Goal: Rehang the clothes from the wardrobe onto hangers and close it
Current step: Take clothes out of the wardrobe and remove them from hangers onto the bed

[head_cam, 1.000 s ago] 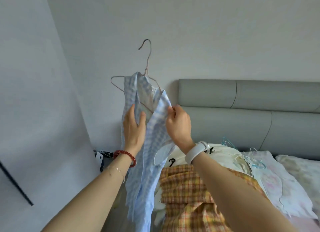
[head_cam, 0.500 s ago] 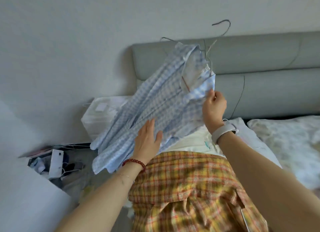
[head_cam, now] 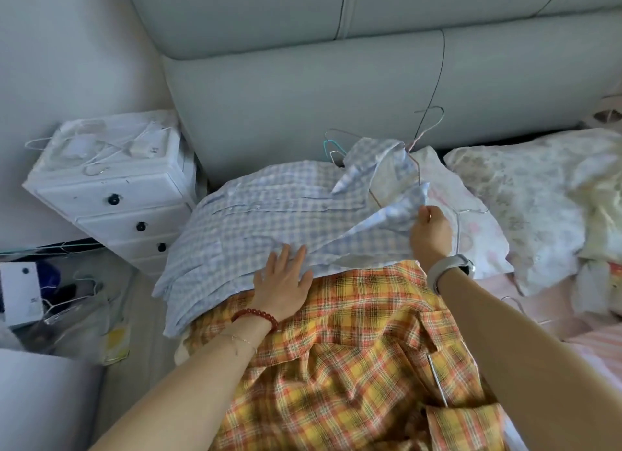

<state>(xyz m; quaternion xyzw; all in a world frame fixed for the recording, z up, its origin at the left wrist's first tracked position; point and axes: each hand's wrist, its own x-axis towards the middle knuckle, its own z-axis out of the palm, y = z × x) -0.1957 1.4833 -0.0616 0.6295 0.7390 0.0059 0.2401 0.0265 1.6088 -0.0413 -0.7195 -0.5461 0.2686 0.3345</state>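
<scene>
Bare forearms; red bead bracelet [head_cam: 255, 315], thin chain on left wrist; white smartwatch [head_cam: 451, 271] on right.

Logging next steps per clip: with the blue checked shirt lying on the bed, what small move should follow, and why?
Probably pull the collar over the wire hanger's free shoulder. The blue checked shirt lies flat under the left hand, the right hand pinches its collar, and part of the hanger's wire lies bare on the pillow.

Lowered from mid-air onto the bed: blue checked shirt [head_cam: 269, 215], now spread flat over the plaid shirt [head_cam: 353, 349]. Left hand [head_cam: 282, 282] moved from gripping to pressing flat; right hand [head_cam: 430, 232] shifted down, pinching the collar beside the wire hanger [head_cam: 427, 127].
</scene>
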